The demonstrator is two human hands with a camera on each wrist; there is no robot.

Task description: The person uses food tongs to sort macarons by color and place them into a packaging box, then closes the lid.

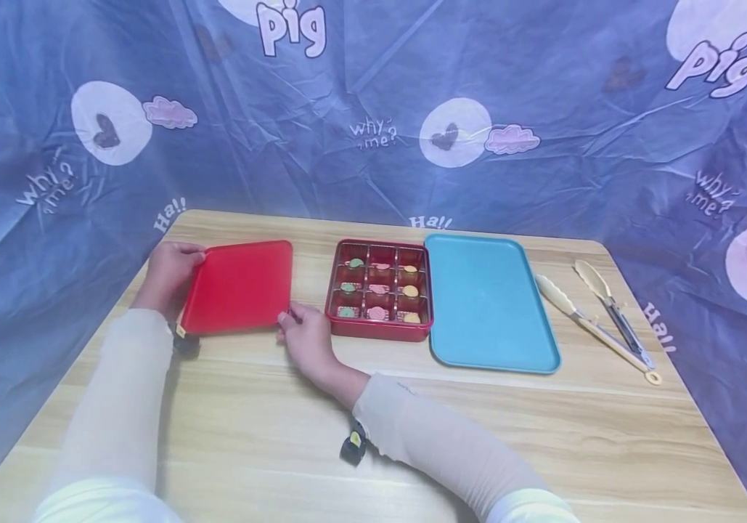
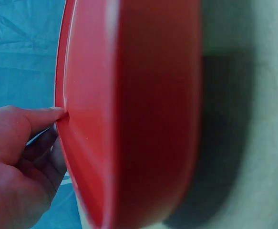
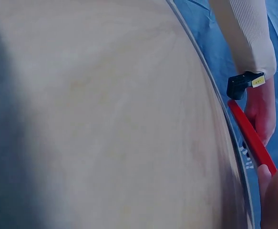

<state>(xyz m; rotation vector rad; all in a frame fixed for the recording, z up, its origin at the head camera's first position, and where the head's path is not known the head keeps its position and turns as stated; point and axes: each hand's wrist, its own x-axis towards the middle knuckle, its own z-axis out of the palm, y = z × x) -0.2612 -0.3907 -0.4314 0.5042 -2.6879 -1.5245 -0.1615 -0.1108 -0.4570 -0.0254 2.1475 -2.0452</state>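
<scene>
A flat red square lid (image 1: 239, 287) with a low raised rim is held at the left of the table. In the left wrist view, my left hand (image 2: 17, 157) pinches the edge of the lid (image 2: 88, 124), thumb on its inner side. My right hand (image 1: 308, 341) grips the near right corner of the lid, with the thumb along its edge. To the right of that hand stands an uncovered dark red box (image 1: 380, 332). Its divided insert holds green, pink and yellow pieces, sorted by column.
A blue tray (image 1: 494, 305) lies against the right side of the box. Two pairs of tongs, one cream (image 1: 598, 330) and one with metal arms (image 1: 618, 312), rest at the far right. Blue printed cloth (image 1: 373, 109) hangs behind the wooden table (image 1: 268, 436).
</scene>
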